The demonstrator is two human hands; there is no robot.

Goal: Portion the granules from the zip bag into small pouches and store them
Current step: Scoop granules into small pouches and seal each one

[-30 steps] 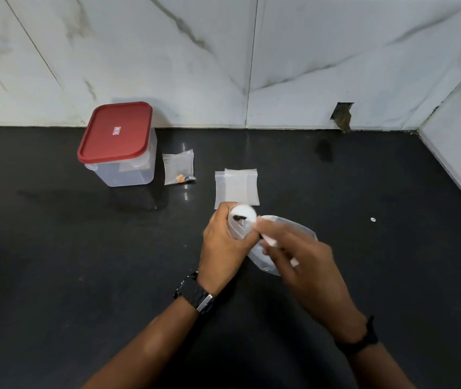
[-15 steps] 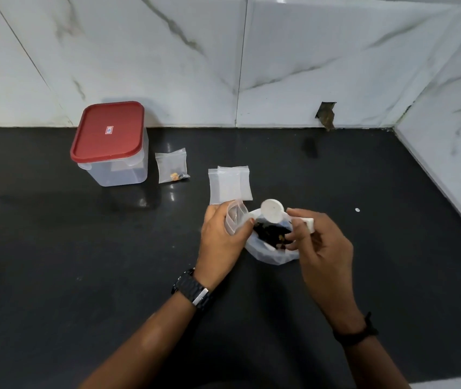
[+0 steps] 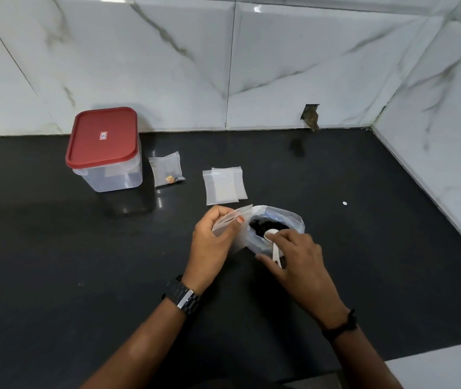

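An open clear zip bag [image 3: 288, 217] with dark granules [image 3: 266, 227] inside sits on the black counter [image 3: 55, 262] in the middle. My left hand [image 3: 214, 242] grips a small clear pouch [image 3: 233, 223] just left of the bag's mouth. My right hand [image 3: 299, 256] holds a white plastic spoon [image 3: 274, 247] whose bowl dips into the granules. Two empty pouches [image 3: 225, 185] lie overlapped just behind. A pouch with a few granules [image 3: 166, 169] lies beside a clear container with a red lid [image 3: 105, 147] at the back left.
Marble tile walls close off the counter at the back and right. A small white speck [image 3: 344, 203] lies on the counter to the right. The counter's front edge shows at bottom right.
My right hand brought the spoon from the pouch's mouth over to the zip bag and lowered its bowl into the granules. My left hand kept holding the pouch.
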